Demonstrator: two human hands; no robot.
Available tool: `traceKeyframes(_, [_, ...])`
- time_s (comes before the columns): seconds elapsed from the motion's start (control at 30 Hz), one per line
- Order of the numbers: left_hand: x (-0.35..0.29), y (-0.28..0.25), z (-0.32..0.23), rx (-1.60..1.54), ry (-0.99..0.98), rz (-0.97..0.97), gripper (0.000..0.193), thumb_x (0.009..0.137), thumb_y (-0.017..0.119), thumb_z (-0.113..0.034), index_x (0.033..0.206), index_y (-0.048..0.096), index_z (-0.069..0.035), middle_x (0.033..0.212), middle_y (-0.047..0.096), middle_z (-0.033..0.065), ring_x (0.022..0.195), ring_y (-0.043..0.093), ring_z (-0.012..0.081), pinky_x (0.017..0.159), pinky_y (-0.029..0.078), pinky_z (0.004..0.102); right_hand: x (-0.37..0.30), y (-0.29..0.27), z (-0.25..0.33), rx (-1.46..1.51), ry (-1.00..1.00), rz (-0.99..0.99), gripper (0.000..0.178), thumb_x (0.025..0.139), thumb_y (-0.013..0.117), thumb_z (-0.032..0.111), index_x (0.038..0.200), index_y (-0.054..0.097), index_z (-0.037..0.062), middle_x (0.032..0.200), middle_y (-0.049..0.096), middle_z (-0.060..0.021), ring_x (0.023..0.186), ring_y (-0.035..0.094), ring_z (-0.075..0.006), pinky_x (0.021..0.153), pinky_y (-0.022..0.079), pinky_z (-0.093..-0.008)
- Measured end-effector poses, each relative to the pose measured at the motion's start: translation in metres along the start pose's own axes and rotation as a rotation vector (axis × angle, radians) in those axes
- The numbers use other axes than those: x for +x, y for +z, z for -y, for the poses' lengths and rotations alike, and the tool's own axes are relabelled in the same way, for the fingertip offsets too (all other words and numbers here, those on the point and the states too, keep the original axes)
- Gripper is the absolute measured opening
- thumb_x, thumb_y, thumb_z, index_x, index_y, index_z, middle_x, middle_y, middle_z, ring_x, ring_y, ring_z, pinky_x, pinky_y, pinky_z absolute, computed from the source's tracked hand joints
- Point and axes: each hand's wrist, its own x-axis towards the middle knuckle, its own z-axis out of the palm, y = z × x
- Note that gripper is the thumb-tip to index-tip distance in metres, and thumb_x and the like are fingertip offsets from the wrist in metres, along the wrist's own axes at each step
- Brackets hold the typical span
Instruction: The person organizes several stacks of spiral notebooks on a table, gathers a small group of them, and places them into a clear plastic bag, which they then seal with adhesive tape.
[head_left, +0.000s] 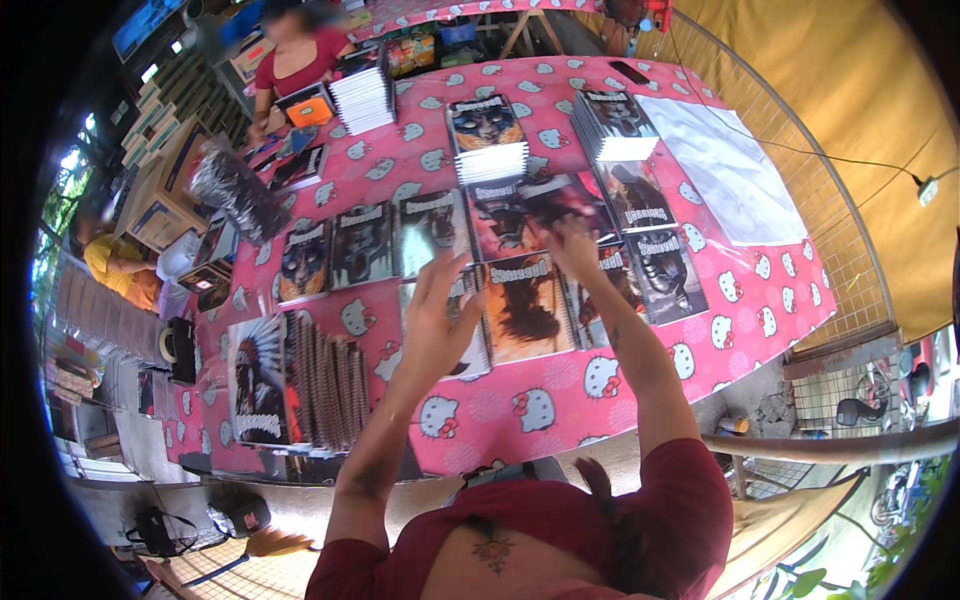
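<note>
Several spiral notebooks with dark illustrated covers lie in rows on the table in front of me. My right hand [572,248] grips the near edge of a dark notebook [562,203], smeared by motion, above the middle of the rows. My left hand [438,315] is open, its fingers spread over a notebook [468,350] that it partly hides; I cannot tell whether it touches. Beside that one lies an orange-covered notebook [528,310]. A grey-covered notebook [433,228] lies just beyond my left hand. Under my right forearm another notebook [606,300] is partly covered.
A pink patterned cloth [540,410] covers the table. Notebook stacks stand at the far middle [490,150], far right [615,125] and near left [300,385]. White sheeting [730,170] lies at right. Across the table, a person [300,60] sits by more notebooks and boxes [170,190].
</note>
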Motion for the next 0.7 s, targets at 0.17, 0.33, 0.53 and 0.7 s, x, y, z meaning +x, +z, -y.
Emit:
traceKeyframes(0.17, [0.072, 0.133, 0.117, 0.288, 0.157, 0.214, 0.051, 0.083, 0.070, -0.018, 0.129, 0.053, -0.005, 0.122, 0.056, 0.0181, 0.114, 0.053, 0.0379, 0.094, 0.044, 0.0471, 0.027, -0.039, -0.028, 0.486, -0.280, 0.007, 0.023, 0.088, 0.063, 0.025, 0.092, 0.070, 0.0033, 0.100, 0.069, -0.0133, 0.098, 0.065, -0.0307, 0.095, 0.045, -0.0501])
traceKeyframes(0.33, [0.107, 0.171, 0.183, 0.531, -0.064, 0.486, 0.060, 0.074, 0.078, -0.026, 0.125, 0.056, -0.005, 0.118, 0.057, 0.0173, 0.115, 0.054, 0.0365, 0.095, 0.045, 0.0478, 0.068, -0.072, -0.104, -0.289, 0.147, -0.139, 0.050, 0.086, 0.067, 0.038, 0.124, 0.056, 0.0073, 0.122, 0.059, -0.0205, 0.110, 0.058, -0.0411, 0.092, 0.049, -0.0482])
traceKeyframes(0.53, [0.119, 0.144, 0.130, 0.557, -0.100, 0.446, 0.039, 0.080, 0.072, -0.031, 0.108, 0.060, -0.008, 0.104, 0.060, 0.0170, 0.097, 0.061, 0.0404, 0.080, 0.050, 0.0512, 0.100, -0.106, -0.111, -0.028, 0.079, -0.147, 0.032, 0.086, 0.057, 0.027, 0.095, 0.063, -0.0033, 0.094, 0.066, -0.0288, 0.087, 0.066, -0.0419, 0.078, 0.052, -0.0479])
traceKeyframes(0.7, [0.017, 0.025, 0.005, 0.243, -0.015, -0.085, 0.019, 0.088, 0.066, -0.009, 0.102, 0.054, -0.002, 0.088, 0.064, 0.0187, 0.069, 0.063, 0.0421, 0.058, 0.049, 0.0489, -0.008, -0.157, -0.020, 1.237, 0.007, -0.336, 0.038, 0.085, 0.059, -0.001, 0.122, 0.051, 0.0001, 0.115, 0.061, -0.0118, 0.102, 0.057, -0.0170, 0.091, 0.045, -0.0324])
